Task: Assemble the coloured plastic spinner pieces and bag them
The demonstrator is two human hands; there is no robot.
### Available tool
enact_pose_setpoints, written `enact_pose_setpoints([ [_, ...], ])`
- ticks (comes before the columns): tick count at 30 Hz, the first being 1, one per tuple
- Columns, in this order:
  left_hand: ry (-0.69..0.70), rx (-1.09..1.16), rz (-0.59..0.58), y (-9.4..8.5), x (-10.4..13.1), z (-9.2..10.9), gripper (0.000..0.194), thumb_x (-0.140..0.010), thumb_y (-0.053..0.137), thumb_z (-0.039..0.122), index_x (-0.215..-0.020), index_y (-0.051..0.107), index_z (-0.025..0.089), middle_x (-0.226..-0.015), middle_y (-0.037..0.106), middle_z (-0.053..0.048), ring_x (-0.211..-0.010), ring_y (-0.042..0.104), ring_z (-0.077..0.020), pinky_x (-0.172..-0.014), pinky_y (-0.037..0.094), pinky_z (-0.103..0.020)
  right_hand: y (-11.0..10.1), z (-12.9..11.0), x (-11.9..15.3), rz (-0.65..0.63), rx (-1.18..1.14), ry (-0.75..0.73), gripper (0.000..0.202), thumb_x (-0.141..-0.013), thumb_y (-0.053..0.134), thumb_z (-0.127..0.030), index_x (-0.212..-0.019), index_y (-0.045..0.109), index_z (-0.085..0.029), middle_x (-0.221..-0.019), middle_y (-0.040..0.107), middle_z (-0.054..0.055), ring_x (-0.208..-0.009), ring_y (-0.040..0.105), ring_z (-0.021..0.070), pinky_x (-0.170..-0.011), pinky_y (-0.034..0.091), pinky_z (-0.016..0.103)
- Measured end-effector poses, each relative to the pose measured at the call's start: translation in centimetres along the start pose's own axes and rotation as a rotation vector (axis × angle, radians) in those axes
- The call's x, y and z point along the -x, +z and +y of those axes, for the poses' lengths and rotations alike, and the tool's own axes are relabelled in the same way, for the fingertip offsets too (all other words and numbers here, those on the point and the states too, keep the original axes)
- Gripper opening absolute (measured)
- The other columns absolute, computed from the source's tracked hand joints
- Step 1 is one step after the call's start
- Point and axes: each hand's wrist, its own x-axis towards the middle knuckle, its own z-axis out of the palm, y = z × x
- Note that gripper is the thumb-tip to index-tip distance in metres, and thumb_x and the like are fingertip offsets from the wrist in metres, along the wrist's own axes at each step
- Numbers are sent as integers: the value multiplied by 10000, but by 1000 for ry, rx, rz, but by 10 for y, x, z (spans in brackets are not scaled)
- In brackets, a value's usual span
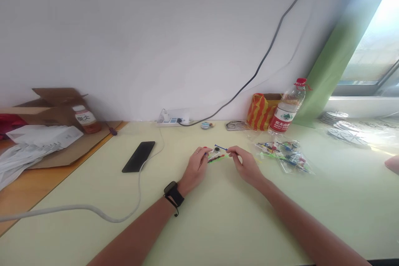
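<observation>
My right hand [245, 163] is closed in a pinch near the middle of the table, and a thin blue plastic stick [220, 147] juts leftward from its fingertips. Opposite it, my left hand [197, 163] has its fingers drawn together; bits of blue and red show at the fingertips, too small to name. Between the hands lie a small black round piece [217, 149] and several thin plastic sticks [215, 158], green, red and white. A yellow stick [258, 160] lies partly behind my right hand.
Bagged colourful plastic parts [293, 156] lie to the right, before a large water bottle [284, 110] and a striped bag [260, 112]. At left are a black phone [139, 156], a white cable [139, 191] and a cardboard box [59, 104]. A power strip [171, 122] stands by the wall. Another person's hand [393, 164] shows at the right edge.
</observation>
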Motion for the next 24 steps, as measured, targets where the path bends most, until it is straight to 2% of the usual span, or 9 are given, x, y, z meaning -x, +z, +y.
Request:
enact_pose_setpoints([
  [2,11,-1,-2,3,1,-2,305,-952,493,165,-1206,648,234,-1086,665,-63,-933,637,-192,-858,528,-344,1,-3,0,5,-102,46,203,-1019,437,-341,-1142,572,-251,-1075,707,80,-972,710,228,-926,558,415],
  [5,18,88,26,8,1,-8,255,-900,581,166,-1128,680,222,-1148,671,-78,-984,666,-194,-897,565,-352,6,-6,0,16,-256,79,308,-999,501,-417,-1260,521,-255,-1185,653,99,-973,724,213,-922,578,401],
  [8,-15,227,21,10,0,-11,145,-895,632,215,-1022,703,208,-1138,696,-82,-1054,684,-208,-934,584,-364,8,-9,-1,19,-326,60,305,-961,560,-492,-1136,603,-246,-1229,612,112,-994,707,212,-914,588,380],
  [10,-59,262,-4,9,0,-10,121,-887,666,243,-994,707,201,-1041,731,-68,-979,710,-207,-905,597,-369,7,-13,-1,-6,-303,37,278,-945,585,-503,-992,643,-235,-1112,655,96,-958,691,213,-874,592,370],
  [13,-115,261,-40,7,0,-6,146,-857,723,269,-979,712,190,-933,755,-56,-852,726,-204,-826,607,-360,4,-22,0,-84,-209,38,253,-953,581,-468,-962,679,-235,-919,705,60,-810,663,198,-737,575,339],
  [17,-112,314,-63,6,1,-3,254,-812,781,275,-1040,710,186,-1002,764,-72,-912,738,-225,-871,602,-371,4,-29,3,-117,-159,-4,236,-961,572,-424,-952,711,-233,-902,726,60,-691,606,173,-615,510,301],
  [20,-93,335,-103,7,3,0,291,-825,780,298,-1082,708,183,-1057,760,-82,-959,738,-232,-904,601,-375,6,-27,3,-115,-144,-31,225,-964,574,-401,-951,717,-227,-889,720,59,-670,584,164,-616,495,297],
  [24,-82,330,-123,7,4,2,247,-878,734,331,-1070,726,176,-1076,759,-90,-990,731,-232,-928,597,-370,8,-20,4,-116,-132,-46,213,-974,571,-378,-966,722,-228,-890,711,54,-677,588,162,-623,489,291],
])
